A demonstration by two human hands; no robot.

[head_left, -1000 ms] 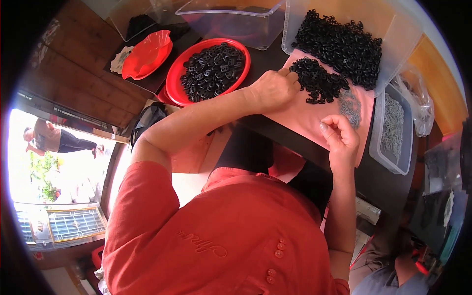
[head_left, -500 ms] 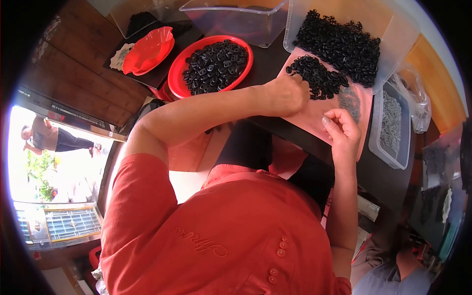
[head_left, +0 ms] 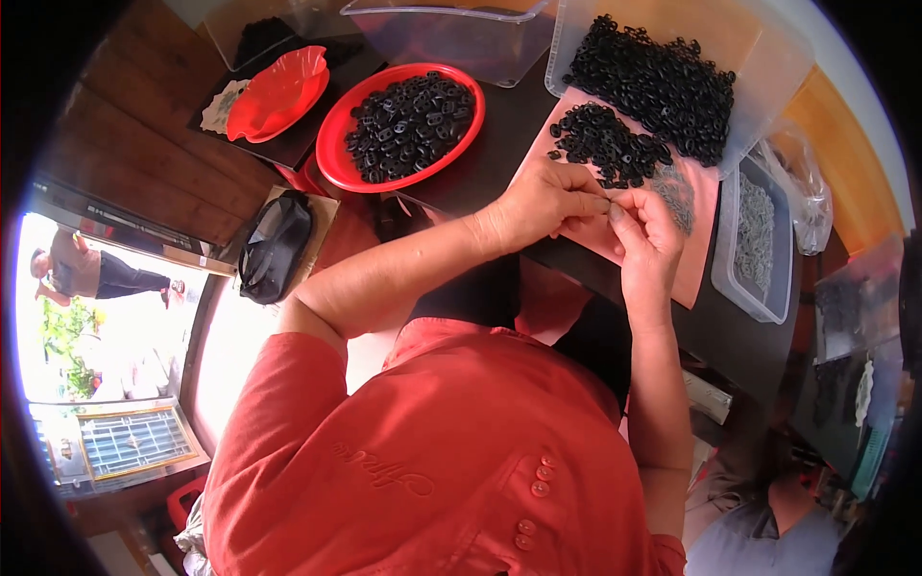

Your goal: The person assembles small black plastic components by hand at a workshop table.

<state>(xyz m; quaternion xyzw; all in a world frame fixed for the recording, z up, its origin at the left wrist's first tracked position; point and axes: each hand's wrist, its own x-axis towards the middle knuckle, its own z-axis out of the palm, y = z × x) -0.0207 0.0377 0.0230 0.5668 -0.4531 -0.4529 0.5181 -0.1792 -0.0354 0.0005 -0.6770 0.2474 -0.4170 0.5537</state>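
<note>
I have the left hand [head_left: 538, 200] and right hand [head_left: 651, 230] meeting over the pink sheet [head_left: 590, 242], the fingers [head_left: 582, 204] of both pinched closed tip to tip; I cannot tell what, if anything, sits between them. Just beyond, I see the pile of black links [head_left: 610, 146] on the sheet, with loose grey metal pieces [head_left: 678, 197] at its right, while the red bowl [head_left: 330, 156] of similar links [head_left: 413, 125] stands leftward on the bench [head_left: 509, 125].

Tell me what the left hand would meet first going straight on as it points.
The left hand would probably meet the right hand first, directly ahead; whether the two already touch is unclear.
</note>
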